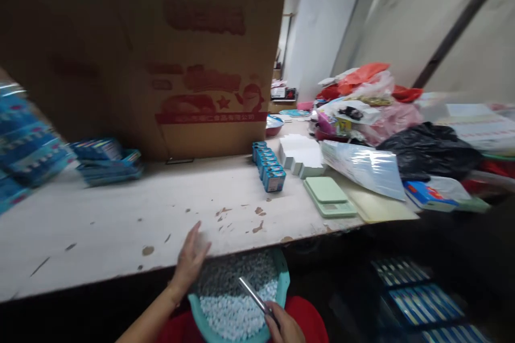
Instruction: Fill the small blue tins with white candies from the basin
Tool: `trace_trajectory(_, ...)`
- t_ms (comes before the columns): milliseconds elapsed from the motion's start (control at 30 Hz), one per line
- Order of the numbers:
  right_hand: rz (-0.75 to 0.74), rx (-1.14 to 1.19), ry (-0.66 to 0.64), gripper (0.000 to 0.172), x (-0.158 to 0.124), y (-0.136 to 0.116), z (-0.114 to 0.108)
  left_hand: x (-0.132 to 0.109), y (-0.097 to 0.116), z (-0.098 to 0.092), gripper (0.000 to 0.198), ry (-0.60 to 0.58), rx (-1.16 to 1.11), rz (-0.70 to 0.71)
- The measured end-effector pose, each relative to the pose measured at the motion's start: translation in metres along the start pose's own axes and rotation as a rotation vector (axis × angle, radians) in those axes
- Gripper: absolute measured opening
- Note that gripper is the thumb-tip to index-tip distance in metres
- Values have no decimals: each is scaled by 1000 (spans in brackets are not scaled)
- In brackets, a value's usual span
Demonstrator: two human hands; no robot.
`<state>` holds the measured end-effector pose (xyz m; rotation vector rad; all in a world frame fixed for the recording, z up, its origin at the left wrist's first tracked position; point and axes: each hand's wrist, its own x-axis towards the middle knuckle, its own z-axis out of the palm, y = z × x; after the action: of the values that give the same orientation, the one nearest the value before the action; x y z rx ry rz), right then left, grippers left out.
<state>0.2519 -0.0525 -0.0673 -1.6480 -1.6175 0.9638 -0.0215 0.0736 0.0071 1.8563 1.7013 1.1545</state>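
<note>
The left hand is open, its fingers resting at the front edge of the white worktop. The right hand has its grip closed on a thin metal tool, above a teal basin full of small white pellets on the lap. Behind stand a big cardboard box, a row of blue boxes and a green scale.
</note>
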Motion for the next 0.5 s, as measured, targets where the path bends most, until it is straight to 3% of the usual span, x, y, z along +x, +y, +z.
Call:
trace_trajectory(167, -134, -61, -187, 42, 8, -15, 50, -103, -76, -138, 60, 363, 322, -288)
trace_trajectory(267, -119, -161, -278, 50, 10, -13, 64, -180, -97, -206, 53, 396, 488, -472)
trace_trajectory(400, -18, -336, -359, 61, 22, -4, 68, -259, -105, -264, 37, 318, 580, -594)
trace_trajectory(500, 2, -355, -396, 62, 23, 1, 64, -282, -109, -288, 36, 393, 618, -662)
